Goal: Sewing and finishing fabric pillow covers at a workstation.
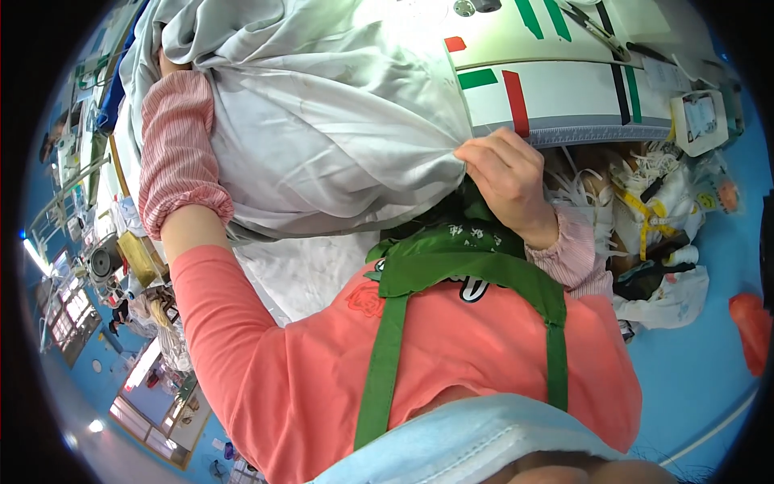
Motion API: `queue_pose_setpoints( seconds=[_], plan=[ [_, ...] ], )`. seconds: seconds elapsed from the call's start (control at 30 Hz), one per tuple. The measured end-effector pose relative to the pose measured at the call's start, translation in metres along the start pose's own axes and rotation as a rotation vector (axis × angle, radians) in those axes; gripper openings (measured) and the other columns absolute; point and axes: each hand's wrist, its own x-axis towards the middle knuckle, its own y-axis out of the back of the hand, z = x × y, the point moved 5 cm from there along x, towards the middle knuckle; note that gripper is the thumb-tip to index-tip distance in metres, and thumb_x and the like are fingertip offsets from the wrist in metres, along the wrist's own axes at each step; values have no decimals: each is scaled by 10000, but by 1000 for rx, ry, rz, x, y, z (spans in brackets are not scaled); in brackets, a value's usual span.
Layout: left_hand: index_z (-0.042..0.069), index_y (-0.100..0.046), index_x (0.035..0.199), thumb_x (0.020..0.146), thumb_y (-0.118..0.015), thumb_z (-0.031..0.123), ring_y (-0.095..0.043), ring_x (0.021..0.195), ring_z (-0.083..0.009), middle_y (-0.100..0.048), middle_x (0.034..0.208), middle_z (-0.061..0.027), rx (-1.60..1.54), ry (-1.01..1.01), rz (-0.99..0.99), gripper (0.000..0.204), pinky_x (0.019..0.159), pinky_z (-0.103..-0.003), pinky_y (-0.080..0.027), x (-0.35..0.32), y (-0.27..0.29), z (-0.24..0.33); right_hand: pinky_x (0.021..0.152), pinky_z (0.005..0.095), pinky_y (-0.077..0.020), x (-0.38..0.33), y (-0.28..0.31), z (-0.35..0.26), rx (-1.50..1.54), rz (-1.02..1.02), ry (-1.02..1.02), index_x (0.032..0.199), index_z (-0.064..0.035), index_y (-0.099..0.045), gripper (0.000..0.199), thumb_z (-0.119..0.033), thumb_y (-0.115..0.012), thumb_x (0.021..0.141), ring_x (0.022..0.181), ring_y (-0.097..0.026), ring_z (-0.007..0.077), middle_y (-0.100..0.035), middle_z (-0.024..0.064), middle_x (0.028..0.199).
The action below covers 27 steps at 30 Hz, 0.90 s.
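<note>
A: Surface first?
B: White table (564, 95), red, green and black tape strips (477, 78) across it, grey ruler (597, 133) along its near edge. Snips (595, 32) lie toward the far right, a small white box (700, 121) at the right end.
A: Cloth?
B: Pale grey-white cloth (322, 121), bunched over the table's left part and hanging in front of you.
A: Hands?
B: Your right hand (504, 173) has fingers curled in, thumb against them, pinching the cloth's edge. Your left hand (168, 63) is mostly hidden by folds; can't tell how far it's spread or what it grips.
A: Room?
B: Blue floor (677, 379) on your right, with a red bag (750, 331). Nearer, under the ruler, a heap of white strips (584, 189) and a yellow tape measure (645, 218). Left: blue wall (105, 343), lit lamp (143, 365), windows, clutter.
A: Writing?
B: Small pale characters on your green apron (459, 262); dark-outlined lettering on your coral shirt (322, 355), partly covered. Ruler has fine graduations. Box's label too small.
</note>
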Motion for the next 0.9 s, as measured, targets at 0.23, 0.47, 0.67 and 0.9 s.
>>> queue_pose_setpoints(
  seconds=[0.23, 0.47, 0.67, 0.9],
  plan=[
    [79, -659, 1192, 865, -640, 362, -615, 1130, -298, -673, 1189, -128, 56, 106, -24, 433, 964, -396, -463, 40, -4, -17, 590, 344, -494, 37, -5, 13, -64, -18, 12, 849, -53, -644, 246, 80, -710, 652, 686, -603, 237, -651, 56, 782],
    [83, -655, 1209, 854, -646, 399, -607, 1147, -300, -667, 1205, -131, 69, 197, -47, 475, 981, -391, -452, 53, 0, 8, 603, 339, -493, 68, -16, 33, -171, -49, -26, 844, -65, -632, 207, 54, -706, 690, 693, -610, 233, -646, 46, 758],
    [87, -650, 1223, 844, -652, 431, -601, 1162, -302, -662, 1219, -134, 129, 298, -65, 512, 994, -387, -442, 74, 12, -22, 613, 340, -493, 93, -20, 43, -168, -39, 48, 846, -74, -634, 183, 19, -722, 716, 712, -629, 234, -641, 51, 748],
    [91, -646, 1240, 833, -658, 468, -593, 1178, -304, -656, 1235, -137, 155, 384, -113, 555, 1011, -383, -430, 119, -24, -38, 621, 327, -499, 103, -35, 68, -354, -70, 39, 939, -104, -642, 149, -96, -723, 813, 749, -651, 216, -659, 28, 784]
  ],
)
